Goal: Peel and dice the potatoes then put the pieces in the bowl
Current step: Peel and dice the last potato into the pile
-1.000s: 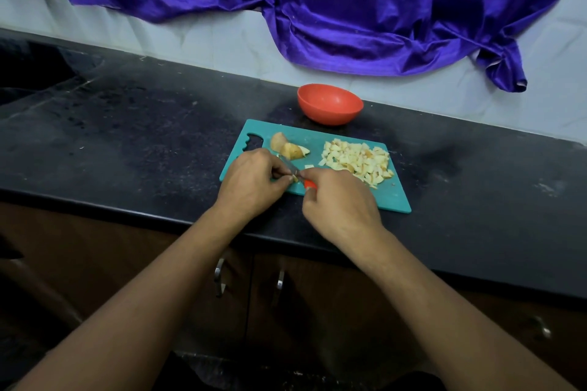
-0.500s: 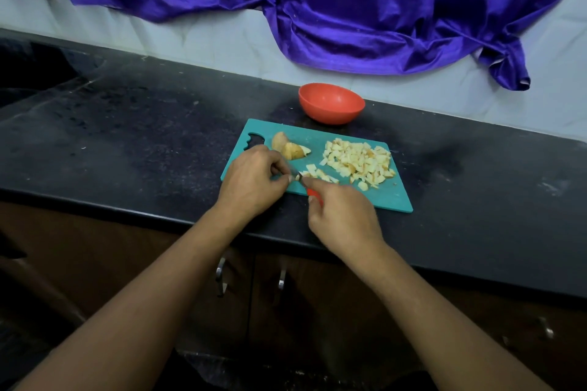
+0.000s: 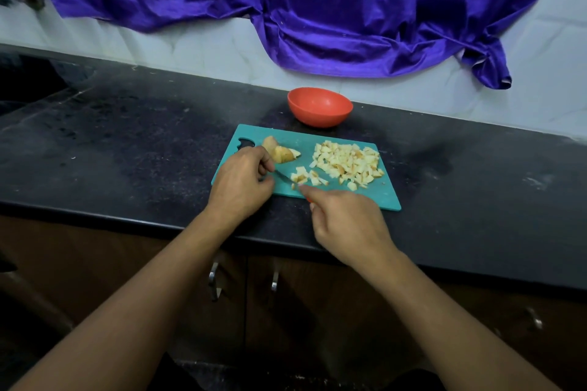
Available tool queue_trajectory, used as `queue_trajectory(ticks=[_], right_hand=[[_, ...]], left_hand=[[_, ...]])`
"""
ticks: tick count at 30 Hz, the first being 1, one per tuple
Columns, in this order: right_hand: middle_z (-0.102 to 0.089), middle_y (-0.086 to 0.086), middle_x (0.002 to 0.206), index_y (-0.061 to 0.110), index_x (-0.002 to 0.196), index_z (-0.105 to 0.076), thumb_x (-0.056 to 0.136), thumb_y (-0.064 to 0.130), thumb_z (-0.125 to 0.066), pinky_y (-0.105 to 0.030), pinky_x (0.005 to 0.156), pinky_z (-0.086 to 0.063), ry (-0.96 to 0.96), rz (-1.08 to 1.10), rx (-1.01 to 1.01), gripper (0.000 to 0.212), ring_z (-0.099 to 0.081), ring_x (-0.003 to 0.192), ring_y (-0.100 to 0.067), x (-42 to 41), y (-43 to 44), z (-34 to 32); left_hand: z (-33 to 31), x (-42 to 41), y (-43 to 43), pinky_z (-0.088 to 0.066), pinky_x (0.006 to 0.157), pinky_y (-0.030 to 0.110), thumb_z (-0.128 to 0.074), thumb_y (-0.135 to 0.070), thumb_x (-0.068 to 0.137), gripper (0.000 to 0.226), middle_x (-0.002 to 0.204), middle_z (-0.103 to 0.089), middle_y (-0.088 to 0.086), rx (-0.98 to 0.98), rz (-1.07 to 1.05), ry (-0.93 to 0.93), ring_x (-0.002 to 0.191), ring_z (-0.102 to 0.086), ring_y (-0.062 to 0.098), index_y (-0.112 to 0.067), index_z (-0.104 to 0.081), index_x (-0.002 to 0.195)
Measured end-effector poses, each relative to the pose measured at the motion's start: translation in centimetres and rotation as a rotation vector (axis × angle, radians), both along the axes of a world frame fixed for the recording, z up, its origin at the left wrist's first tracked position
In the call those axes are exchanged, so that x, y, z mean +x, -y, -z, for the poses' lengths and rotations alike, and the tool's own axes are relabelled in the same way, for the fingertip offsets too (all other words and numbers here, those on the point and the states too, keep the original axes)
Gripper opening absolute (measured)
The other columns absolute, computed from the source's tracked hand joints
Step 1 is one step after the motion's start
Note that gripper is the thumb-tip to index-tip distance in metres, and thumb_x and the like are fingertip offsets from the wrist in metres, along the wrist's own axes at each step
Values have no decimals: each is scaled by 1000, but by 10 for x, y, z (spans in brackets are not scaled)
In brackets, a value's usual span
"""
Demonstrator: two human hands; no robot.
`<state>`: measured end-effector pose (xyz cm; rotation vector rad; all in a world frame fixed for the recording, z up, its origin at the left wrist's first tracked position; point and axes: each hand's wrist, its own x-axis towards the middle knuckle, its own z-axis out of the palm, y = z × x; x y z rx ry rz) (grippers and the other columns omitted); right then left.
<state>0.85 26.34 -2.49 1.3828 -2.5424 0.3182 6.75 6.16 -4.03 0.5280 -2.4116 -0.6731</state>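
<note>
Potato dice [image 3: 347, 162] piled far right on cutting board [image 3: 381, 197]; right hand [image 3: 346, 225] grips knife [image 3: 286, 177]; left hand [image 3: 239, 186] curled at blade tip, contents indeterminate

A home kitchen: dark stone counter [image 3: 127, 143], white tiled wall [image 3: 203, 47], wooden cabinet doors [image 3: 286, 311] beneath, chopping board [image 3: 374, 197] with diced potato [image 3: 349, 162].

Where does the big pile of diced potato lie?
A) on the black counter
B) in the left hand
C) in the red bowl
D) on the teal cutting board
D: the diced potato sits on the right half of the cutting board, short of the bowl.
</note>
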Motion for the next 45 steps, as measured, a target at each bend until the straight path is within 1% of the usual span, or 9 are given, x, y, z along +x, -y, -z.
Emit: queue_trajectory(ticks=[12,16,20,23,25,27,34,40,45], right_hand=[[-69,-1,105,39,154,-44,102,24,-41,-36,63,-43,-122,222,136,54,-64,87,-26,-64,-7,-22],[-72,-7,115,40,146,-55,101,24,-46,-39,77,-51,-30,297,42,48,-66,101,-31,-82,3,-27],[-74,-1,116,39,136,-65,100,26,-54,-34,73,-49,282,352,-218,39,-64,85,-20,-100,9,-25],[-73,1,123,37,137,-64,100,26,-57,-39,81,-55,325,300,-369,39,-67,97,-23,-88,6,-11],[-76,2,110,41,138,-62,101,27,-56,-36,71,-54,292,259,-404,41,-66,80,-18,-74,3,2],[-74,6,93,46,140,-59,102,29,-54,-32,57,-45,206,245,-392,43,-54,59,-8,-66,1,11],[-73,9,95,42,145,-56,103,33,-53,-30,56,-41,161,256,-363,43,-48,56,-4,-62,0,10],[-74,6,104,41,145,-56,104,33,-52,-30,62,-41,163,267,-352,42,-46,61,-5,-60,-1,7],[-64,11,80,42,144,-57,104,33,-53,-31,54,-41,145,261,-334,41,-49,55,-4,-56,0,5]], left_hand=[[2,-1,3,-52,70,25,-69,-9,82,21,87,-60,-12,-24,24,6,78,-58,5,-29,-61,83],[4,-1,4,-56,72,31,-69,-10,82,21,86,-61,-11,-15,19,-5,78,-59,6,-29,-62,82],[3,-1,3,-56,73,31,-69,-12,84,18,87,-61,-11,-13,17,6,79,-59,5,-29,-63,84],[3,-3,7,-57,74,32,-69,-12,84,17,87,-63,-11,26,10,-9,78,-61,5,-29,-65,84],[2,-7,11,-56,75,34,-69,-14,83,16,90,-64,-10,52,-2,-21,81,-61,6,-29,-65,85],[-2,-14,14,-54,79,35,-71,-18,84,15,99,-62,-10,50,-19,-6,89,-62,11,-30,-65,92],[-17,-44,17,-48,92,39,-71,-46,91,48,134,-48,1,-145,-37,278,114,-59,24,-31,-59,136],[-12,-40,12,-51,87,38,-74,-46,90,29,113,-52,-7,-87,49,176,99,-57,13,-30,-71,113],[-8,-25,2,-51,79,36,-74,-51,88,19,106,-50,-15,-77,100,113,86,-51,6,-35,-73,97]])
